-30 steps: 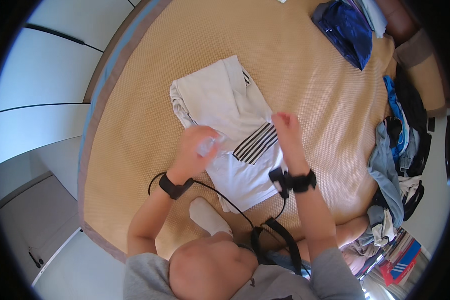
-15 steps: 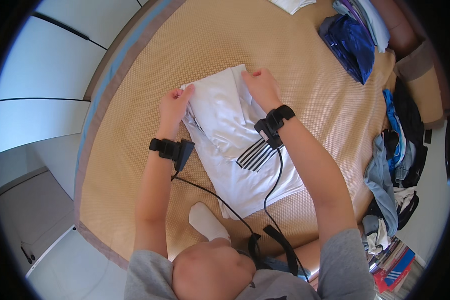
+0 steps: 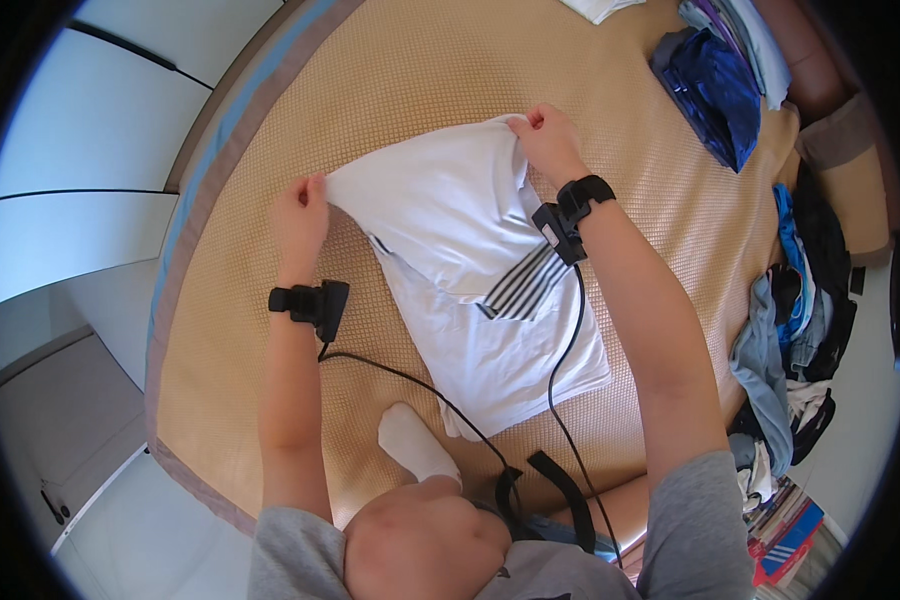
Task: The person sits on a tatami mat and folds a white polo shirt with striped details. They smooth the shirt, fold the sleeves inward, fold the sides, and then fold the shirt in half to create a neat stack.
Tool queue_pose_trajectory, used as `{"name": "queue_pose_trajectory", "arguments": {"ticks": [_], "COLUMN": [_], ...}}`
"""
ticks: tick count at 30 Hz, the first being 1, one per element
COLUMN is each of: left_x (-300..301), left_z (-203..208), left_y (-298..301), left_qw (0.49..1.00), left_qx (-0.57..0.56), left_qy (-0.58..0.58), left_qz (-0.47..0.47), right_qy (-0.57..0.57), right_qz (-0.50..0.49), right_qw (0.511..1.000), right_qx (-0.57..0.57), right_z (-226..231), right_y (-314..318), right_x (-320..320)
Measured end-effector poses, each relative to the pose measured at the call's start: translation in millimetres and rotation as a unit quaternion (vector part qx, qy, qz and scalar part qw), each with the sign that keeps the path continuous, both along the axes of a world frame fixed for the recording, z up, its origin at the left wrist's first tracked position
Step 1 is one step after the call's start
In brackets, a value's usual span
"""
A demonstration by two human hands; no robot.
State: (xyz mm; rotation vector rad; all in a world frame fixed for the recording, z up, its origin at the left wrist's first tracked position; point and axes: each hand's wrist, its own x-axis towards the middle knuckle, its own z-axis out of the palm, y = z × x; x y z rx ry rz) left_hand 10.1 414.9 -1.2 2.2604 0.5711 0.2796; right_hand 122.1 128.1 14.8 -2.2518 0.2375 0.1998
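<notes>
A white garment (image 3: 440, 200), with a black-and-white striped part lying across its middle, is spread in layers on the woven mat. My left hand (image 3: 302, 215) pinches its far left corner and stretches that corner outward. The far right corner is gripped in my right hand (image 3: 550, 140), fingers closed on the cloth. Between the hands the far edge is pulled fairly straight, and the lower layers lie flat toward me. Whether it is a shirt I cannot tell for sure. Each wrist wears a black strapped device with a cable.
The woven mat (image 3: 240, 330) covers the bed. At the far right lie a dark blue folded garment (image 3: 710, 95) and other folded clothes. A heap of clothes (image 3: 770, 330) runs along the right edge, with books (image 3: 785, 530) below it. White cabinets (image 3: 80, 130) stand on the left.
My hands have moved apart, the left one leftward and the right one up and right. The white garment's far edge has been drawn wider, and its striped part has shifted slightly.
</notes>
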Motion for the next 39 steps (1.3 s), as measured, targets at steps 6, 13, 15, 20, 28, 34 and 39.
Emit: {"name": "queue_pose_trajectory", "arguments": {"ticks": [6,13,15,20,28,34,39], "left_x": [-5.4,-15.3,-20.2,-27.5,-22.6,-8.3,0.3], "left_z": [9.5,38.3,34.8,7.4,-6.9,4.6,-16.2], "left_y": [-8.8,-47.7,-56.3,-66.8,-24.9,-17.8,2.6], "left_qw": [0.998,0.979,0.971,0.975,0.936,0.925,0.971], "left_qx": [0.020,0.119,0.130,0.125,-0.334,-0.373,-0.232], "left_qy": [0.050,-0.090,-0.079,-0.119,-0.018,0.021,-0.006], "left_qz": [-0.021,-0.139,-0.187,-0.141,0.106,0.063,-0.052], "right_qy": [-0.034,-0.005,-0.008,-0.157,-0.194,-0.275,-0.206], "right_qz": [0.069,0.087,0.107,0.186,0.216,0.252,0.306], "right_qw": [0.997,0.996,0.994,0.967,0.942,0.916,0.923], "right_qx": [-0.026,0.002,0.010,-0.076,-0.170,-0.146,-0.111], "right_z": [-7.8,7.4,11.0,20.7,21.2,34.8,39.1], "right_y": [10.3,-4.4,-6.0,-0.5,0.6,28.5,73.0], "right_x": [-18.4,-56.3,-65.9,-114.5,-152.9,-162.1,-172.1]}}
